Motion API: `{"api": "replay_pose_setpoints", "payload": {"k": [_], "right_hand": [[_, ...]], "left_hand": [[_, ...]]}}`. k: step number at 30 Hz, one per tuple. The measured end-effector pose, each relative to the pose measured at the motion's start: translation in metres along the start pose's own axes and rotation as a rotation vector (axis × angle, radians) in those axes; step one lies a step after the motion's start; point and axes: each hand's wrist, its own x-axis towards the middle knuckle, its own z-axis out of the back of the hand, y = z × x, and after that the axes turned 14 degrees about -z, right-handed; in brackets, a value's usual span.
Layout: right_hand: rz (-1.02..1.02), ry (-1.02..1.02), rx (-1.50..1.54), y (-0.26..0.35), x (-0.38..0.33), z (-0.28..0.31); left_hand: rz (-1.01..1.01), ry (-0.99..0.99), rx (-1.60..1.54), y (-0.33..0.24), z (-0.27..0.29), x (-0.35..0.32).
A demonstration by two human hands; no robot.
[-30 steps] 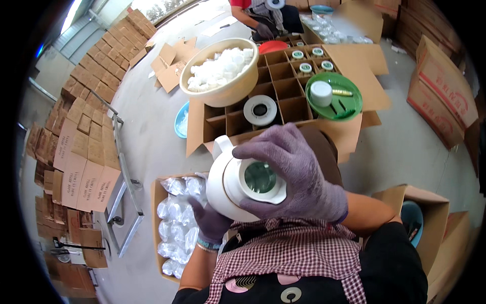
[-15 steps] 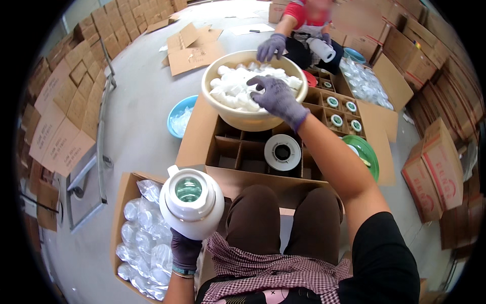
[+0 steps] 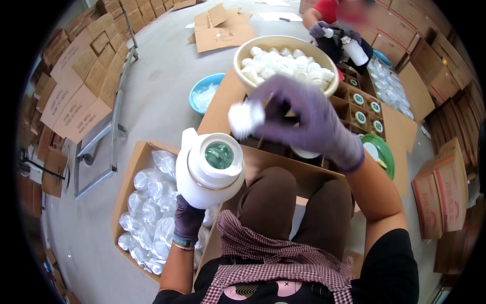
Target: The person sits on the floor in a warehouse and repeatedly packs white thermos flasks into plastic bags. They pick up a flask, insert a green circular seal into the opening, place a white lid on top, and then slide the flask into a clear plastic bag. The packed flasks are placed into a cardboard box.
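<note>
A grey floor (image 3: 167, 66) carries the whole scene, with stacked cartons (image 3: 76, 96) filling the left side and a metal trolley frame (image 3: 115, 119) standing beside them. Directly ahead of the seated person's knees is a wide divided carton (image 3: 268, 161), seemingly put there to serve as a work surface; round white-and-green tops (image 3: 360, 117) show in its right compartments. At far right, a co-worker in a red sleeve (image 3: 324, 9) holds a white bottle (image 3: 355, 50). A lower carton (image 3: 126, 185) sits near left, full of clear-wrapped pieces (image 3: 154, 223), close by the left arm. The cream basin (image 3: 238, 62) rests over the divided carton's far left part, a spot that looks chosen to keep its heap of white pieces (image 3: 288, 65) within the right arm's reach. A blue basin (image 3: 192, 96) is on the floor to the left, and a green tray (image 3: 388, 159) lies at the carton's right side. The white flask (image 3: 205, 175) is just left of the knees, its open mouth upward; the left hand (image 3: 188, 218) grips it low, probably so the rim stays unobstructed. Beside and beyond that mouth, apart from it, the right hand (image 3: 314, 119) pinches a ridged white cap (image 3: 245, 119), though motion blur hides exactly where the fingertips press.
</note>
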Motion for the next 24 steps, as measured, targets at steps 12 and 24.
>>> {"api": "replay_pose_setpoints", "payload": {"k": [12, 24], "right_hand": [[0.180, -0.203, -0.096, 0.069, -0.164, 0.009], [-0.661, -0.837, -0.737, -0.140, -0.296, 0.023]], "left_hand": [[-0.213, 0.266, 0.516, -0.021, -0.074, -0.022], [-0.125, 1.061, 1.885, -0.021, -0.278, -0.001]]}}
